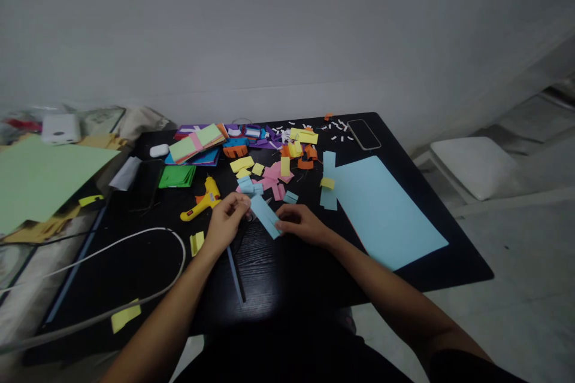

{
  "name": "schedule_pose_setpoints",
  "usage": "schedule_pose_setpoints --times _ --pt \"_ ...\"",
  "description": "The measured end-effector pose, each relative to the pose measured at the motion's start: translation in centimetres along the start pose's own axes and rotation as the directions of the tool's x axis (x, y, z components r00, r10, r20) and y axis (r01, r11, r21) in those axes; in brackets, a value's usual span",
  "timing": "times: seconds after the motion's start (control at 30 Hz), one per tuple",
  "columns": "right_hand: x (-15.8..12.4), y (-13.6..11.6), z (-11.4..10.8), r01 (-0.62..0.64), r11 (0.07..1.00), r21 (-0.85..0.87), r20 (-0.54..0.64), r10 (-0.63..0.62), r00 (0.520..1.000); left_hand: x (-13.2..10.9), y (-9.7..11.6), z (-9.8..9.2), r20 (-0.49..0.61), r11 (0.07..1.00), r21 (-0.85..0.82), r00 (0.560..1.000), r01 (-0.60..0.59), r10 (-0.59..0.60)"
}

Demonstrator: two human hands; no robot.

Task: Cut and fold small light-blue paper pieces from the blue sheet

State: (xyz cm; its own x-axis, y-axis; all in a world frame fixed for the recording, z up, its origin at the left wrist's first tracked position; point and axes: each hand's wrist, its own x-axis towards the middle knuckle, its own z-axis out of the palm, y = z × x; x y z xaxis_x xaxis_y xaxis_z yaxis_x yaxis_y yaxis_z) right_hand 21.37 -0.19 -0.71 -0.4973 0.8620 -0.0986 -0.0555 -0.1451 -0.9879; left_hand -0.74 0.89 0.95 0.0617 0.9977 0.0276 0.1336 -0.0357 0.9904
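Note:
A folded light-blue paper strip (266, 216) is tilted above the black table in front of me. My right hand (302, 224) grips its lower right edge between thumb and curled fingers. At the strip's upper left end, my left hand (228, 218) is closed in a pinch on the corner. Just behind the strip lie small pieces of cut paper: a blue piece (248, 185), a pink pile (270, 176) and several yellow pieces (242, 164). Partly hidden by my left hand are scissors, whose exact shape I cannot make out. A yellow glue gun (202, 201) lies left of that hand.
On the right are a large light-blue sheet (389, 212), blue strips with a yellow band (328, 182) and a phone (363, 134). Stacked coloured paper (197, 143) and green paper (177, 176) lie back left. A white cable (179, 245) loops across the left side.

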Motion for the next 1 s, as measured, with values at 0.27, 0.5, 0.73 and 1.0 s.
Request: schedule_pose_setpoints --times 0.27,0.5,0.73,1.0 --pt "0.1 1.1 0.9 0.029 0.986 -0.167 -0.111 -0.049 0.993 -1.4 -0.6 1.8 0.264 0.988 0.153 0.964 -0.035 -0.007" --pt "0.1 1.4 0.7 -0.015 0.988 -0.152 -0.150 -0.008 0.989 -0.9 -1.2 0.8 0.311 0.973 0.225 0.950 -0.046 -0.027" --pt "0.1 1.3 0.9 0.003 0.986 -0.164 -0.149 -0.028 0.988 -0.8 -1.0 0.7 0.334 0.960 0.264 0.943 -0.097 0.003" --pt "0.3 1.2 0.7 0.030 0.984 -0.175 -0.167 -0.060 0.984 -1.0 -0.8 0.7 0.406 0.912 0.340 0.910 -0.231 0.080"
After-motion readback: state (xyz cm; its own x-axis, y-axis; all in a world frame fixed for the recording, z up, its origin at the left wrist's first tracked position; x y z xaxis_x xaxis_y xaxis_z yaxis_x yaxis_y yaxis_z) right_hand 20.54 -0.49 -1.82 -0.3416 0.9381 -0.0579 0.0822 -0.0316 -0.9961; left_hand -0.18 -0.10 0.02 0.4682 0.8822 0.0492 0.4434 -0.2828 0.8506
